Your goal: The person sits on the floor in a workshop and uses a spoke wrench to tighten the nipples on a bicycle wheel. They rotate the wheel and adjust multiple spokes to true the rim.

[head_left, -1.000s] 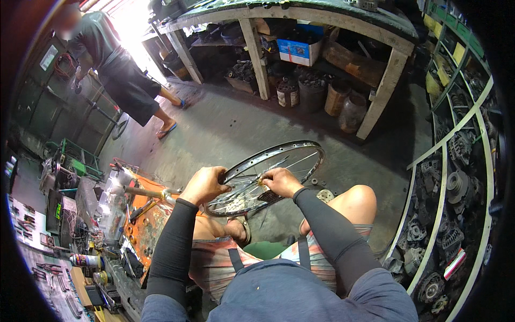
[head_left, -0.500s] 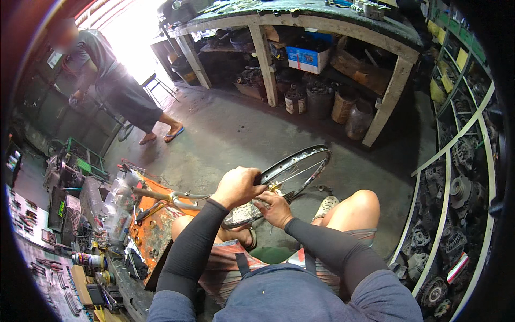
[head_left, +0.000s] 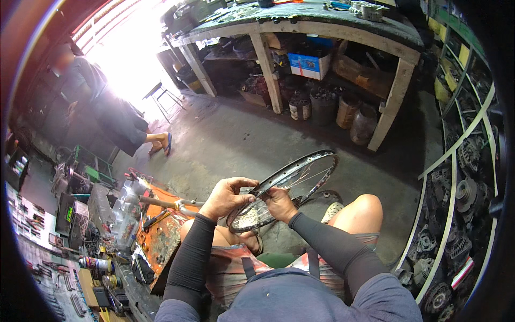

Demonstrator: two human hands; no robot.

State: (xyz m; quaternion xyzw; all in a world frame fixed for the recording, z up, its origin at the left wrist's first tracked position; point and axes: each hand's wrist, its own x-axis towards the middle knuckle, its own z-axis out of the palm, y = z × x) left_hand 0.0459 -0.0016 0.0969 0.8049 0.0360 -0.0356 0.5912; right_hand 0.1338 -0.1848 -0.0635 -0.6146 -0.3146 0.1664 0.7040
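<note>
A spoked bicycle wheel (head_left: 322,155) with a worn dark rim stands tilted between my knees. At the rim's left side, my left hand (head_left: 230,197) has thumb and fingers closed on its edge. My right hand (head_left: 280,205) reaches inside the rim beside the spokes, fingers curled close to my left fingertips. Whatever those right fingers pinch is hidden. Several thin spokes show across the far part of the wheel.
An orange, rust-stained metal surface (head_left: 161,244) with a metal tube (head_left: 158,202) lies to my left. A long workbench (head_left: 332,33) holds boxes and cans below. Shelves of used machine parts (head_left: 458,196) line the right. Another person (head_left: 115,107) is at the far left near a stool (head_left: 165,102).
The wheel has tipped a little to the right and turned in my hands. My left fingers have straightened along the rim. A small yellow thing by my fingers no longer shows. The other person has turned.
</note>
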